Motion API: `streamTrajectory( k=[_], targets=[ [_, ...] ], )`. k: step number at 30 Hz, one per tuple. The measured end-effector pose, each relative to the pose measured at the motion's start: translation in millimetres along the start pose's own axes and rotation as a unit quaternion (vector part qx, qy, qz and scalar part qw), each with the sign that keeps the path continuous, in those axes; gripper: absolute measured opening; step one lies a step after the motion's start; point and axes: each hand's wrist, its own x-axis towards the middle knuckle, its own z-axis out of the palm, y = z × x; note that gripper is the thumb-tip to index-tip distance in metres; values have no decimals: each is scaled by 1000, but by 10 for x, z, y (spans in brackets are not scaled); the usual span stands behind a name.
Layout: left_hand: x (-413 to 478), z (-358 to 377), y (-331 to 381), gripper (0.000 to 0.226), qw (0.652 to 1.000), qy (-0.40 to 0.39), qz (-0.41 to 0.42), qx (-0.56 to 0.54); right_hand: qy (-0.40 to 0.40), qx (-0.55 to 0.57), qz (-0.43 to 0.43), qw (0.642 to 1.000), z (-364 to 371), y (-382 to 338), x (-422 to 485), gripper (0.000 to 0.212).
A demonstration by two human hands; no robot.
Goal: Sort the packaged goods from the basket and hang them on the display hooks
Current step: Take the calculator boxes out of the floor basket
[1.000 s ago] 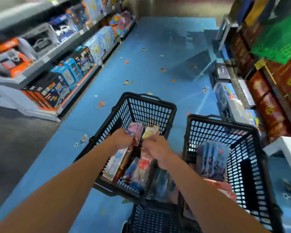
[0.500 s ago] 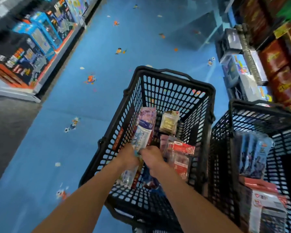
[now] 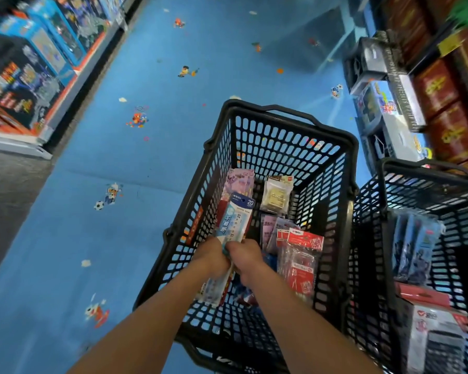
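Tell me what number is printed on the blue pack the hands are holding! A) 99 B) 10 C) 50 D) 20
D: the top of the blue pack, which the left hand and right hand grip over the black basket, reads 20.

A shop aisle is shown: boxed toys (image 3: 46, 47) are ranged on shelving (image 3: 73, 86) far left of the fingers (image 3: 234, 248), and red boxes (image 3: 438, 90) under a yellow price tag (image 3: 449, 43) are stacked far to their right. A blue floor (image 3: 106, 238) printed with cartoon figures (image 3: 137, 120) is seen beyond the fingers. A black shopping basket (image 3: 281, 110) lies beneath them and a second basket (image 3: 416, 168) just to their right, both filled with retail packs (image 3: 300, 255) like the ruler pack (image 3: 234, 217) gripped by the fingers.
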Motion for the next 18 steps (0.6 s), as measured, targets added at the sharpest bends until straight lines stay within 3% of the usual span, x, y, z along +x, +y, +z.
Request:
streamTrajectory(
  k=[8, 12, 15, 18],
  targets=[
    [-77, -47, 76, 63, 999, 6, -18, 27, -27, 50, 17, 998, -28, 9, -9, 30],
    [-193, -123, 130, 69, 1000, 0, 1, -31, -36, 88, 10, 995, -66, -12, -68, 30],
    [-308, -225, 177, 56, 994, 7, 21, -108, -45, 124, 10, 991, -143, -62, -174, 17],
    [-382, -323, 208, 45, 983, 6, 35, -180, -55, 160, -11, 986, -198, -106, -251, 18]
  ],
)
